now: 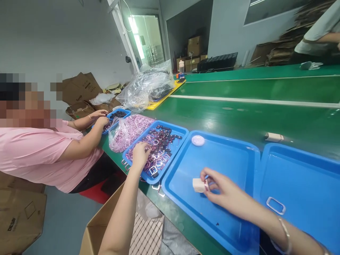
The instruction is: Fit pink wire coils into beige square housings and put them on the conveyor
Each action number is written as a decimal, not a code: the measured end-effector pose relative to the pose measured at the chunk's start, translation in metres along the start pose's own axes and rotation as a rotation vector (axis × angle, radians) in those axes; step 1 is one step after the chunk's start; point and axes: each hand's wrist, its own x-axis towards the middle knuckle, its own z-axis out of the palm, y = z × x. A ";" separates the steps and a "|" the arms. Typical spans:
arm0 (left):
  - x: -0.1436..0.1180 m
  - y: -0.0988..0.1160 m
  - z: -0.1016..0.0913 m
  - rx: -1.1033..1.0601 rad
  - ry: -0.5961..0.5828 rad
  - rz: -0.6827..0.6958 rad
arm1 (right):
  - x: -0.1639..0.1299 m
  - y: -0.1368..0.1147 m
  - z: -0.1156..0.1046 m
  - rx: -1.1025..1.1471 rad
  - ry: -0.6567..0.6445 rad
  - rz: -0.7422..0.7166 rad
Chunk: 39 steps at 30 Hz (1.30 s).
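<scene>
Right hand: right hand (225,189) sits low over the middle blue tray (220,159), fingers curled in and pinched on a small white block (198,185), with a thin pinkish bit at the fingertips (205,184); a bracelet (285,233) rides the wrist.
White block: it's at the near-left part of the middle tray, touching the tray floor or just above it, can't tell which.
Left hand: left hand (139,156) reaches out to the left tray (183,132), fingers bent down into the heap of pink and black metal frames (159,148); whether it has 1 clamped is hidden under the knuckles.
Loose frames: a couple of rectangular loops (156,186) lie on the green edge just beside that tray's near corner.
Middle tray extras: 1 round white disc (198,140) rests at the far-left corner, well apart from the block.
Right tray: another blue tray (305,177) touches the middle one, and 1 silvery rectangular frame (276,205) lies near its left wall.
Belt: green conveyor (252,117) runs behind the trays, a small white piece (274,137) lying on it.
Further left: a clear bag of pink parts (127,131) sits beside the frame tray, then a small blue tray of dark parts (118,115).
Co-worker: a person in a pink shirt (39,156) has both hands (101,118) at that small tray.
Below: an open cardboard box (101,226) stands under the left arm.
</scene>
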 end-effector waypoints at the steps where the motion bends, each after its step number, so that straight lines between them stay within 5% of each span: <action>1: 0.001 0.003 -0.001 -0.002 -0.002 0.016 | -0.004 0.001 -0.009 0.118 0.003 0.035; 6: 0.010 0.030 0.000 -0.012 -0.078 0.138 | -0.012 -0.002 -0.041 0.510 0.068 0.103; 12: 0.033 0.052 0.008 -0.057 -0.243 0.244 | -0.016 -0.002 -0.051 0.811 0.068 0.022; 17: 0.036 0.056 -0.006 -0.194 -0.187 0.223 | -0.023 0.005 -0.057 0.989 0.032 -0.024; 24: -0.019 0.106 -0.062 -0.669 0.094 0.240 | -0.028 0.008 -0.056 1.118 0.051 -0.046; 29: -0.075 0.168 -0.078 -1.475 0.061 0.514 | -0.030 0.003 -0.048 1.073 0.036 -0.006; 33: -0.088 0.192 -0.066 -1.552 0.097 0.503 | -0.031 -0.002 -0.046 1.061 0.007 -0.001; 39: -0.084 0.197 -0.054 -1.466 0.142 0.520 | -0.032 -0.004 -0.043 1.059 -0.011 0.006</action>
